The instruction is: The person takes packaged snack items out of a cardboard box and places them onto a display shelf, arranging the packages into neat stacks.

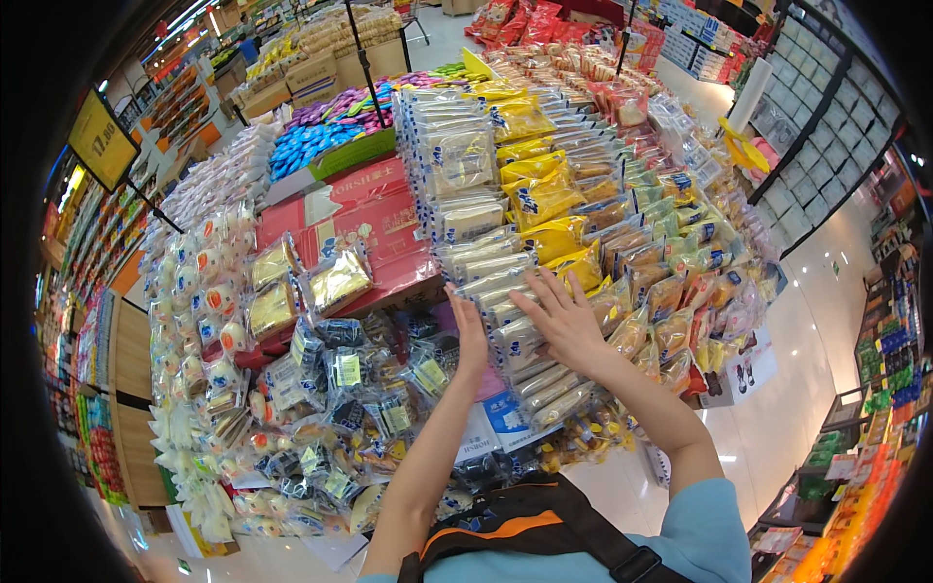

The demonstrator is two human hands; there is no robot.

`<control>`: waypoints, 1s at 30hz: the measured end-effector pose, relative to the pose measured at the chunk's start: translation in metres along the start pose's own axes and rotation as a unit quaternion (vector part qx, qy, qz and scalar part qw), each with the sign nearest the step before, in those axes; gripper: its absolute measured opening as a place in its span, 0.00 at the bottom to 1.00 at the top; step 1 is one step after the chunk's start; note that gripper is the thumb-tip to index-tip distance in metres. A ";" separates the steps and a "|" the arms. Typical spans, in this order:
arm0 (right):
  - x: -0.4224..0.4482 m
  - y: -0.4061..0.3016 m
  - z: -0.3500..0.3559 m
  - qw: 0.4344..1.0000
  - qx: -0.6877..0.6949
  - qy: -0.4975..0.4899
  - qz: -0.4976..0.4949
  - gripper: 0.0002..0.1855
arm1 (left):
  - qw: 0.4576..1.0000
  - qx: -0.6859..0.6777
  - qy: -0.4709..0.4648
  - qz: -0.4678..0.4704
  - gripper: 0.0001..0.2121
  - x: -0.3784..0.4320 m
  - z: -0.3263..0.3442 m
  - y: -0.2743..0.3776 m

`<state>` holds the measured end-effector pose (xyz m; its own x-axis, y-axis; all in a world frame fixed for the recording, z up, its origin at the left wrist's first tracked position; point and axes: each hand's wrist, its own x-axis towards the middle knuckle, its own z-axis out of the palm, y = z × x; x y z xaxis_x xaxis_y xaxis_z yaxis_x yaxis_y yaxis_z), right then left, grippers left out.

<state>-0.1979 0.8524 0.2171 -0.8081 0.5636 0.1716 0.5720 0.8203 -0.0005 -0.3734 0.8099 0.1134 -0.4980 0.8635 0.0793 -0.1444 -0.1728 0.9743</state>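
Observation:
My left hand [469, 335] is held edge-on along the left side of a row of clear-wrapped pale bread packs [514, 346], its fingers straight and close together. My right hand [565, 313] lies over the same row, palm down with fingers spread, touching the wrappers. The packs lean on one another in a long line running away from me. Yellow-wrapped packs [543, 193] form the neighbouring row, just beyond my right fingertips. Beneath my left wrist lie loose dark-wrapped packs [350, 372] with yellow labels. The palm side of my right hand is hidden.
Red cartons [364, 218] sit in the middle of the display, with gold-coloured packs [339, 280] on them. Round wrapped buns [219, 299] line the left side. Thin black posts [364, 65] rise from the display. A yellow price sign [104, 142] stands at left.

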 end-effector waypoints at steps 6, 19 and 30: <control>0.011 -0.010 -0.002 0.999 -0.005 -0.038 -0.008 0.58 | 0.990 0.131 -0.006 0.053 0.33 0.006 -0.021 -0.033; -0.014 -0.033 -0.016 1.000 -0.005 -0.016 -0.008 0.60 | 0.975 0.154 0.054 0.154 0.31 -0.080 -0.035 0.068; -0.035 -0.063 -0.033 0.999 0.016 0.021 0.048 0.54 | 0.810 0.437 0.391 0.001 0.23 -0.092 -0.372 0.089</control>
<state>-0.2010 0.7783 0.2432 -0.7431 0.6355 0.2096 0.6407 0.7661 -0.0510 -0.6582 0.5386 0.1149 -0.9362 0.2401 0.2568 0.3476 0.5227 0.7785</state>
